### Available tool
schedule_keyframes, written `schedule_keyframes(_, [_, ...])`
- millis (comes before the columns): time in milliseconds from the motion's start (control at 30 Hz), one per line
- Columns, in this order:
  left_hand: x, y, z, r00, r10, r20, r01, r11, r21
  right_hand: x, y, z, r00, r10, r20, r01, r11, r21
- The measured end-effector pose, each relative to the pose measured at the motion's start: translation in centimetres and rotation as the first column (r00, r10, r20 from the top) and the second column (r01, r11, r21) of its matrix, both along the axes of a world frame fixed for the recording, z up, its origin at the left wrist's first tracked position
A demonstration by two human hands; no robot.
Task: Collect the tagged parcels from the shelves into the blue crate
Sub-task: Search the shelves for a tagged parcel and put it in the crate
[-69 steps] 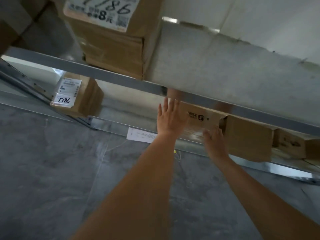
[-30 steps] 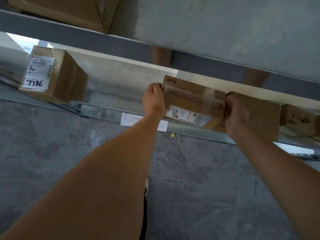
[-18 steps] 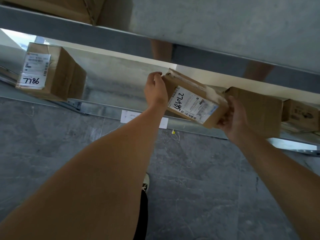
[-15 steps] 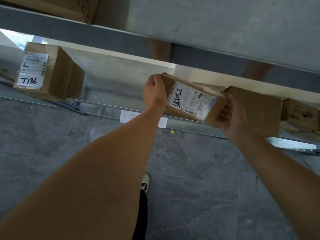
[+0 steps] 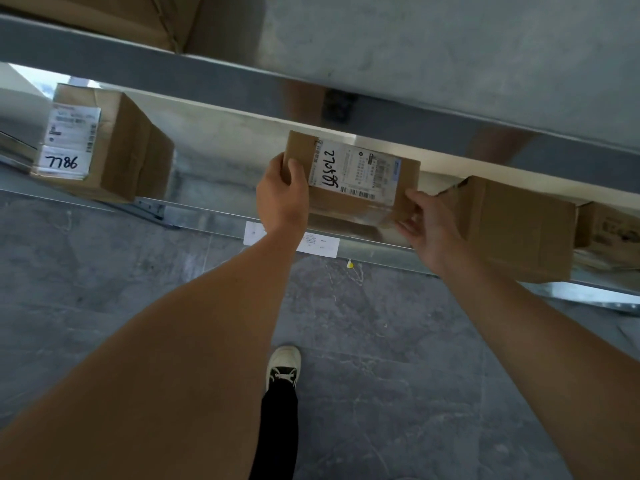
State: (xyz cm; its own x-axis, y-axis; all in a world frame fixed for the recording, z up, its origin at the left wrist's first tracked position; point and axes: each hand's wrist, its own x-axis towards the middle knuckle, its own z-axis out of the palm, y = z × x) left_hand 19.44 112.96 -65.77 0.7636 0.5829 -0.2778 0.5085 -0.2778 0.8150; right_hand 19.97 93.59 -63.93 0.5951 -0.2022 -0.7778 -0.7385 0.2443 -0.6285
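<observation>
The flat brown cardboard parcel with a white handwritten label (image 5: 349, 178) sits above the metal shelf edge (image 5: 370, 252), long axis crosswise between the hands: left hand (image 5: 282, 195) grips one end, right hand (image 5: 427, 220) the other.

Brown labelled parcel (image 5: 349, 181) tilted at shelf front (label up)

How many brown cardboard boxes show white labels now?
2: the brown cardboard box marked 7786 at shelf left, and the held cardboard box at centre. Others' labels may be hidden.
</observation>
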Motion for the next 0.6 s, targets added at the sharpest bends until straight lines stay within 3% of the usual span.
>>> schedule_keyframes(133, [-0.6,1.2,-1.6,0.998,-0.031,-0.05,0.032,0.999,0.029,-0.2,1.4,-1.6,1.0,0.0,-0.007,0.0,1.0,-0.029])
schedule_keyframes(400, [-1.2,1.3,-3.2,0.989,-0.062,-0.135,0.049,0.994,-0.096,-1.3,2.6,-3.0,0.993,0.117,-0.018,-0.118,0.983,-0.137])
schedule_keyframes(433, [-1.2,1.3,-3.3,0.988,-0.077,-0.132,0.073,0.997,-0.037,-1.4,2.6,-2.9,0.988,0.155,-0.007,-0.153,0.97,-0.191])
schedule_keyframes(500, [-1.0,0.8,-3.4,0.986,-0.123,-0.113,0.145,0.964,0.223,-1.5,2.0,-2.5,0.981,0.19,0.049,-0.161,0.924,-0.347])
schedule_keyframes(533, [-0.9,0.2,-3.3,0.987,-0.144,-0.072,0.16,0.933,0.322,-1.5,1.5,-2.2,0.979,0.178,0.104,-0.114,0.888,-0.446])
schedule_keyframes(600, [-0.4,-2.0,-2.2,0.977,-0.199,0.075,0.16,0.919,0.36,-1.5,0.1,-1.3,0.96,0.141,0.242,0.042,0.78,-0.624])
